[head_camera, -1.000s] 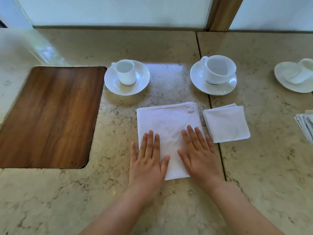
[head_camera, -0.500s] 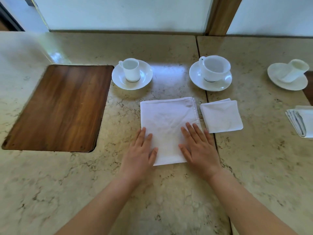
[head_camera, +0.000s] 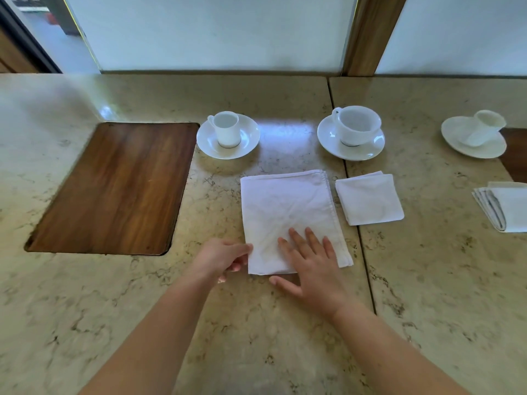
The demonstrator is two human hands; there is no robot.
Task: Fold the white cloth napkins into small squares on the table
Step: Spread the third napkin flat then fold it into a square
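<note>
we have the half-folded napkin (head_camera: 288, 218) lying flat on the marble desk (head_camera: 285, 323), a tall rectangle in front of us, between the wooden inlay (head_camera: 114, 189) on the left and the finished small square napkin (head_camera: 369, 199) just beside it on the right.

what has changed in the last second: both our hands were lying flat on the near end of the cloth, smoothing it. now our left hand (head_camera: 221, 258) has slid off to the near left corner and its grip has closed there, fingers curled around the cloth's edge, apparently pinching the corner, though the fingertips are partly hidden under the hand. our right hand (head_camera: 310, 266) has stayed flat, fingers spread and straight, pressing the near right part of the napkin with the thumb out on the desk.

we read this as the end of smoothing and the start of the next fold: the left hand looks ready to lift the near edge and carry it to the far edge, which would bring the rectangle down to a square like the one beside it. the right hand would need to release or shift first, since it pins the part to be lifted.

beyond the napkin stand an espresso cup on its saucer (head_camera: 228, 136) and a larger teacup on its saucer (head_camera: 352, 135); further right are a tipped cup on a saucer (head_camera: 474, 136) and a stack of folded napkins (head_camera: 504, 208) at the frame's edge.
</note>
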